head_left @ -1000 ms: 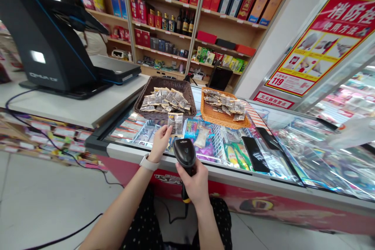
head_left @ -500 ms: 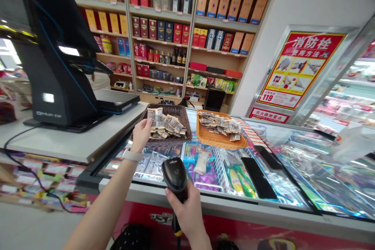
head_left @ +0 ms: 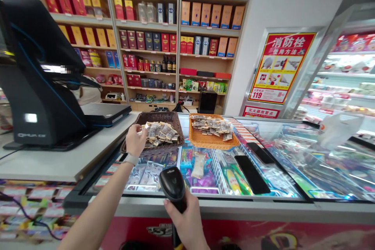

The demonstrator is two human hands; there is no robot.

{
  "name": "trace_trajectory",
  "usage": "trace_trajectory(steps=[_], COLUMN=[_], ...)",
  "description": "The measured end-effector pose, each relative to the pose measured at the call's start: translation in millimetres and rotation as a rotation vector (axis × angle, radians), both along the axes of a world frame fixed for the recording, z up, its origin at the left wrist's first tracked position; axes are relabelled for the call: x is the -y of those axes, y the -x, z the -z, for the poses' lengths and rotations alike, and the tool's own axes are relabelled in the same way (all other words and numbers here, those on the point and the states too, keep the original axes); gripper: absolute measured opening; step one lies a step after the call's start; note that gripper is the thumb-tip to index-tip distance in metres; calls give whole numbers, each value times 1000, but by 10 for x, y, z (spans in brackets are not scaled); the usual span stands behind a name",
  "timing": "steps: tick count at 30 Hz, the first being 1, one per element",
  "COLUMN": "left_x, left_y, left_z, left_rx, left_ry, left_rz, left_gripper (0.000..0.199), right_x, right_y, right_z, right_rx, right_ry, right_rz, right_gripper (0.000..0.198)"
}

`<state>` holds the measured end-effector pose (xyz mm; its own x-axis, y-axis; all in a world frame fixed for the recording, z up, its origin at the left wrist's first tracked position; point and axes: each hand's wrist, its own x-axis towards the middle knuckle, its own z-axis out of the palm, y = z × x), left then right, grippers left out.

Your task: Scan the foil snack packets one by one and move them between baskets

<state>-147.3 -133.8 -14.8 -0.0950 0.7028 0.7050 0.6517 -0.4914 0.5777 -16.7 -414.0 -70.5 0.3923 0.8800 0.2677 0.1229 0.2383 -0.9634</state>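
Note:
My left hand [head_left: 136,140] reaches over the left side of a dark brown wicker basket [head_left: 137,150]. Its fingers are curled, with the fingertips pinching the edge of a small packet at the left end of a heap of packets [head_left: 162,132]. Partly hidden by the fingers, that packet shows only a pale edge. My right hand [head_left: 189,216] is wrapped around the handle of a black barcode scanner [head_left: 172,183], held upright in front of the freezer. To the right of the dark basket, an orange wicker basket [head_left: 205,143] holds similar small packets [head_left: 212,125].
Both baskets stand on the glass top of a chest freezer [head_left: 263,205]. Two black phones, one nearer [head_left: 252,174] and one farther [head_left: 260,152], lie on the glass. A black scale with a screen [head_left: 43,113] stands on the left counter [head_left: 58,164]. Shelves of boxes [head_left: 146,25] line the back.
My left hand has lowered a packet onto the heap in the dark basket and sits at the heap's left edge. The scanner stays in my right hand. The view has shifted.

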Motion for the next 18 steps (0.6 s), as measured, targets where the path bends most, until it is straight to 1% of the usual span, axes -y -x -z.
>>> trace_trajectory(steps=[2,4,7,9,12,14,16,18], left_x=[199,438,741,826,747,604,441,291], left_y=[-155,-404,-911,-1295,-1882,-2254,-2588,-2866], left_z=[-56,-102,-125,-104,-43,-7,13,16], left_rx=[20,14,-50,-129,-234,-296,-368,-372], left_ry=[-74,-105,-87,-59,15,112,261,447], left_rz=[87,213,432,555,667,686,647,558], left_gripper=[18,16,14,14,13,12,12,15], right_x=[43,93,186,261,378,445,499,542], right_y=[-107,-243,-491,-670,-929,-1075,-1192,-1277], right_z=[-5,2,42,88,185,257,325,381], right_rx=[-15,-31,-57,-61,-66,-83,-104,-121], right_ry=[-15,-30,-45,-30,-10,-7,3,10], right_rz=[48,126,256,337,430,474,501,519], right_gripper=[30,32,37,38,40,40,41,42])
